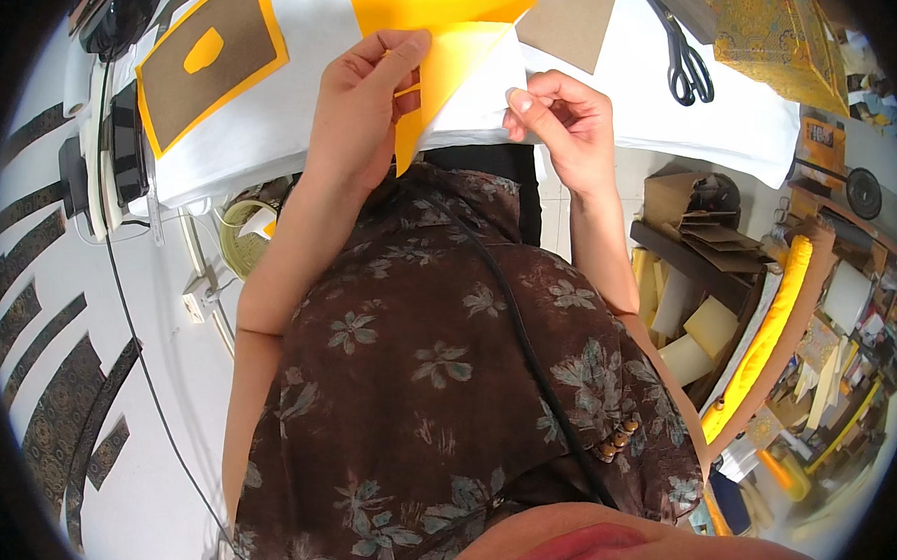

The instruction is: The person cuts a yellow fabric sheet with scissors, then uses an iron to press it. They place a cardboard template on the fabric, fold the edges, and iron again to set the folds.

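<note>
Above the near edge of the white-covered table, a bright yellow sheet is folded over, its white backing turned toward me on the right. My left hand is closed on the sheet's left edge, thumb on top and fingers curled behind it. At the right edge of the white backing, my right hand pinches with thumb and forefinger. Whether backing and yellow layer are coming apart there, I cannot tell. Further back left lies a grey-brown board with a yellow border and a small yellow patch on it.
Black-handled scissors lie on the table to the right, beside gold patterned fabric. Another grey-brown board is behind my right hand. A greenish basket stands below the table at left; shelves with scraps and a yellow roll are at right.
</note>
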The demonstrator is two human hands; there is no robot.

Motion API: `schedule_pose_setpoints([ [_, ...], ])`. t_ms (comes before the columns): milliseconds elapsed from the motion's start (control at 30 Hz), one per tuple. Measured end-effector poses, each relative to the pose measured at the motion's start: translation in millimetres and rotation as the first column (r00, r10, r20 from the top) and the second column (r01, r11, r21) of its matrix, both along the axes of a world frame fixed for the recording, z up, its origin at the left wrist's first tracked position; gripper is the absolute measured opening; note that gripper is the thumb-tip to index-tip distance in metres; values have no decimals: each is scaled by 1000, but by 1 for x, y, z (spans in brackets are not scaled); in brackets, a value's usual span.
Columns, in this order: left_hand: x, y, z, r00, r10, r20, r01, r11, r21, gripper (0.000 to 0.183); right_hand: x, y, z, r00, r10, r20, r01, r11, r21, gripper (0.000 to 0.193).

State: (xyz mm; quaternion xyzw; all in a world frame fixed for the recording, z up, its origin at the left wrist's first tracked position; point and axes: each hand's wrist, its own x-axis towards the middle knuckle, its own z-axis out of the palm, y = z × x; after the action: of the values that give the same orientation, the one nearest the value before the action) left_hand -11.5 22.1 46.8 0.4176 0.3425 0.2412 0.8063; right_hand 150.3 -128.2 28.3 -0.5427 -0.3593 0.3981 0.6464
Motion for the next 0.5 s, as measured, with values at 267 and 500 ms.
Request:
schedule_pose_setpoints([
  [267, 2, 26, -7, 996, -28, 83, 33, 998, -52, 15, 13, -18, 1, 995, -79, -68, 79, 997, -4, 6],
  [500, 20, 35, -4, 979, -65, 192, 75, 996, -45, 19, 50, -61, 38, 982, -179, -53, 180, 983, 22, 9],
])
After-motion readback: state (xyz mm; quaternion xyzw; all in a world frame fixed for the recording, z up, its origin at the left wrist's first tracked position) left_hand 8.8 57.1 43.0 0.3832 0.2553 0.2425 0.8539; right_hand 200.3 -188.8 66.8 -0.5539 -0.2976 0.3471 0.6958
